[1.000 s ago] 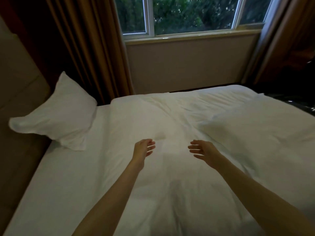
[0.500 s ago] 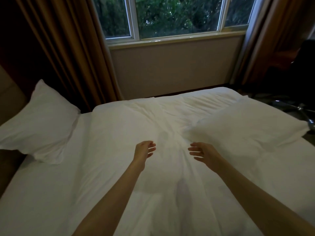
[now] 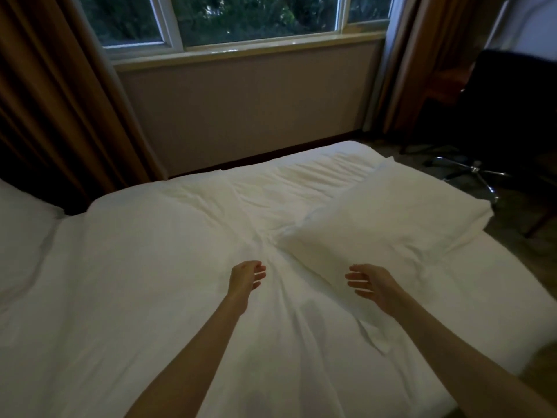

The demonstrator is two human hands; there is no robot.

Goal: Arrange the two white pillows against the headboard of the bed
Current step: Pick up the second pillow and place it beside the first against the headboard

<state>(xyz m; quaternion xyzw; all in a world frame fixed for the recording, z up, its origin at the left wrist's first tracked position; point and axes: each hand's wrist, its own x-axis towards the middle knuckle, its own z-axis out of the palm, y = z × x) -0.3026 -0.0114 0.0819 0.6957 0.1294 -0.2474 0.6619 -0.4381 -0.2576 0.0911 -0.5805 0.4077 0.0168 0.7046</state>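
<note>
A white pillow (image 3: pixel 391 218) lies flat on the right part of the bed (image 3: pixel 135 282), towards its foot end. A second white pillow (image 3: pixel 21 224) shows only partly at the left edge; the headboard is out of frame. My left hand (image 3: pixel 245 276) hovers open over the duvet at the bed's middle. My right hand (image 3: pixel 372 282) is open too, fingers apart, just at the near-left corner of the flat pillow. Neither hand holds anything.
A wall with a window (image 3: pixel 241 22) runs along the bed's far side, with brown curtains (image 3: pixel 60 95) on both sides. A black office chair (image 3: pixel 494 122) on a chrome base stands on the floor at the right, beyond the bed's foot.
The view has swung right: the left pillow and headboard slid out towards the left edge, and the flat pillow and chair came into view. Both hands stay open and have drawn nearer that pillow.
</note>
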